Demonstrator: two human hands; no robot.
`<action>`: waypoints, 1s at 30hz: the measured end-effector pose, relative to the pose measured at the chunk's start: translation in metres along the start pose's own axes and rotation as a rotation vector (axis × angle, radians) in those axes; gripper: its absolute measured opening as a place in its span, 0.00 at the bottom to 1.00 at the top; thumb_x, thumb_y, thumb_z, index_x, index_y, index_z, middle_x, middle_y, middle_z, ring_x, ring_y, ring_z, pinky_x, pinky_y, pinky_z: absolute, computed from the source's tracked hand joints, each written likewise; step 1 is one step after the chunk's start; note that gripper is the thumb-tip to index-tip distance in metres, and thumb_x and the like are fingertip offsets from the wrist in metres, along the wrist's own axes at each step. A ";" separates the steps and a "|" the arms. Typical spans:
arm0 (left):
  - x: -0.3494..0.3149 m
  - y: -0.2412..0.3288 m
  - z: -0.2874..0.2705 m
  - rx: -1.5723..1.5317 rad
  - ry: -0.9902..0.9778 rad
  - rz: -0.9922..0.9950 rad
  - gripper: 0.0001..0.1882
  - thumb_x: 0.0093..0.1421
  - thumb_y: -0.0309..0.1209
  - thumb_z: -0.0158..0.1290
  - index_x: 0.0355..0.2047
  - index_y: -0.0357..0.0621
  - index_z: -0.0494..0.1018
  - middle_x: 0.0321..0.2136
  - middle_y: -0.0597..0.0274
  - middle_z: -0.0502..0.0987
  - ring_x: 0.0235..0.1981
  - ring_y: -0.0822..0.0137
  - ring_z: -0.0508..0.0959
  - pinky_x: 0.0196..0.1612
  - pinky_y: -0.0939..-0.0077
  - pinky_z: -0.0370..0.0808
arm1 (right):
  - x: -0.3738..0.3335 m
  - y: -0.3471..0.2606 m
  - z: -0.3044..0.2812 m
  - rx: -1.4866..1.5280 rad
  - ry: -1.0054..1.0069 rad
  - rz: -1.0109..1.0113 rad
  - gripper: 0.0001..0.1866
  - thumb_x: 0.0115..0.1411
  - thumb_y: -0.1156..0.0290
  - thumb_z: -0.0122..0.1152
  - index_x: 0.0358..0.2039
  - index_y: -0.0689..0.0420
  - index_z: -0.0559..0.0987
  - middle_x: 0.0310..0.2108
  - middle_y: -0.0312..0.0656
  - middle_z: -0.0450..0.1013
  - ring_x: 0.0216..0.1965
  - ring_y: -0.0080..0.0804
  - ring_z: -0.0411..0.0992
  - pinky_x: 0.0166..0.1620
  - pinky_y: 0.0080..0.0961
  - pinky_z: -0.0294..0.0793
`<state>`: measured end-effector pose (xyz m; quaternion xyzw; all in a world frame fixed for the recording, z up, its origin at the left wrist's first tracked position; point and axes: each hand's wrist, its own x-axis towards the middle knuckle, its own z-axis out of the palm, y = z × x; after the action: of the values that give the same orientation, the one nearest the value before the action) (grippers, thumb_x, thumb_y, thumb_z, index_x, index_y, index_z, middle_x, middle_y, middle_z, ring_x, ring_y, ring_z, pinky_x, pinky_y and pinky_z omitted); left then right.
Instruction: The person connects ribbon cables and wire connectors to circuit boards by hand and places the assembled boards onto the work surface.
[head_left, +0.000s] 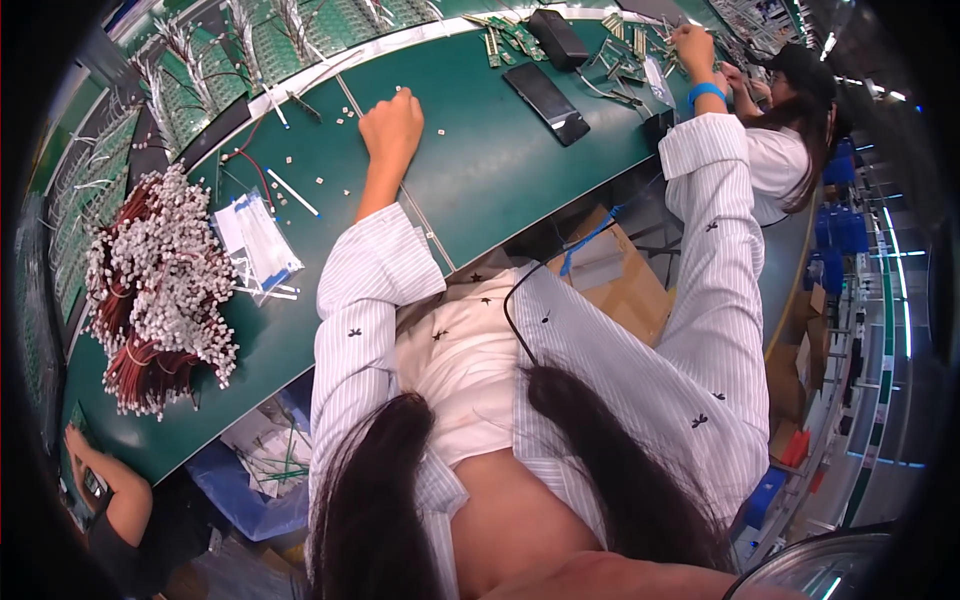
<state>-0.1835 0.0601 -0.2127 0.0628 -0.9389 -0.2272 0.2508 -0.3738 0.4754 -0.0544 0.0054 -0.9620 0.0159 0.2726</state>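
Observation:
My left hand [391, 125] rests on the green tabletop [470, 190], its fingers curled closed. Whether something small sits in its fingertips is hidden. Small white connectors [347, 111] lie scattered beside it. Farther right, my right hand [693, 50] is over a group of small green circuit boards [627, 58], with its fingers bent together; what they hold is too small to make out. A blue band [707, 92] circles the right wrist. Between the hands lie a black phone [546, 103] and a black box-shaped device [558, 40].
A large bundle of dark red wires with white connectors [165, 270] lies at left, beside a clear plastic bag [256, 245]. Racked green boards with wires [200, 85] line the far edge. Co-workers sit at right [790, 140] and lower left [125, 505]. A cardboard box [625, 280] stands below the table.

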 end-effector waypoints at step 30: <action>-0.025 0.120 -0.215 -2.483 -0.875 -0.707 0.28 0.51 0.52 0.47 0.44 0.43 0.66 0.40 0.62 0.71 0.40 0.68 0.71 0.46 0.75 0.66 | 0.009 -0.498 -0.107 0.030 0.501 -1.023 0.06 0.45 0.71 0.49 0.19 0.54 0.75 0.20 0.44 0.72 0.24 0.40 0.73 0.25 0.35 0.70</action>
<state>-0.0551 0.0876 -0.0026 -0.0438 -0.0540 -0.9671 -0.2447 -0.3161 -0.0189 0.0554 0.4706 -0.7426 -0.1037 0.4651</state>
